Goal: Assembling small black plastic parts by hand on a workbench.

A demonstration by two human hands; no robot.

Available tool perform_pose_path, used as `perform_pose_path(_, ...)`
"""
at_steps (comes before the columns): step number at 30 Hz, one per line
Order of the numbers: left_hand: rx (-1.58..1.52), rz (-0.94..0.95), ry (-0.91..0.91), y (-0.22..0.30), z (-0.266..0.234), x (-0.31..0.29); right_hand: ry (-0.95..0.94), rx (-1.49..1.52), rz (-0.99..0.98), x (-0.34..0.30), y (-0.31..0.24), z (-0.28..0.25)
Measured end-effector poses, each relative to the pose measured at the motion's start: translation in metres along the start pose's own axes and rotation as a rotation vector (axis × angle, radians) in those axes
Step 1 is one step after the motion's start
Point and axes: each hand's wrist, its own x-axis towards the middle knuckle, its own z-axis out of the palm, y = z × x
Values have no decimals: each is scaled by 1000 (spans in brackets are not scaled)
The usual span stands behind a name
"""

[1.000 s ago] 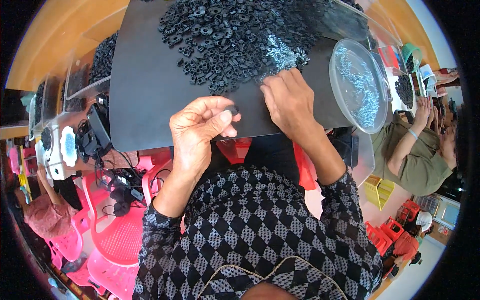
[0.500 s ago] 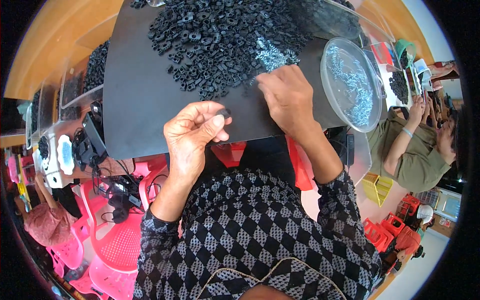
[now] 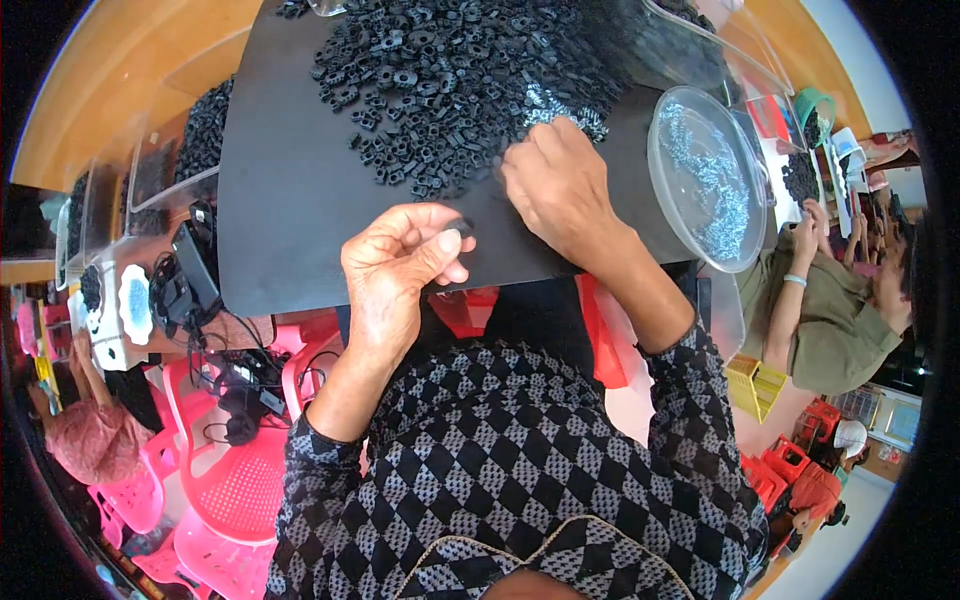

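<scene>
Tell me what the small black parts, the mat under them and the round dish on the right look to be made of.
Small black parts: likely moulded plastic or rubber; matte, uniform ring shapes.
Mat: probably rubber or foam sheet; flat, dull black, no glare.
Round dish: clear plastic; see-through with a glossy rim, holding what look like small shiny metal pieces.

I wear a shirt with long sleeves. It is black and grey, with a pattern of little diamonds all over, like a checkerboard tipped on its corner. Some diamonds are dark and some have tiny dots in them. A thin pale line curves along the bottom part of my shirt. The sleeves stop partway down my forearms. My left hand [image 3: 400,265] and right hand [image 3: 560,190] are bare, with no rings or gloves.
</scene>
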Motion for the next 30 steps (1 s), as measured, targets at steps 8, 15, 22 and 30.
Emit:
perform_pose_path(8, -92, 16, 4, -1, 0, 7, 83, 281, 139, 6, -18, -19)
perform_pose_path(15, -120, 21, -20, -2, 4, 5, -6, 526, 142, 8, -39, -32)
perform_pose_path(22, -53, 47, -11, -3, 2, 1, 44, 503, 114, 8, -44, -34)
perform_pose_path(30, 14, 65, -15, -1, 3, -2, 44, 475, 86, 6, -49, -36)
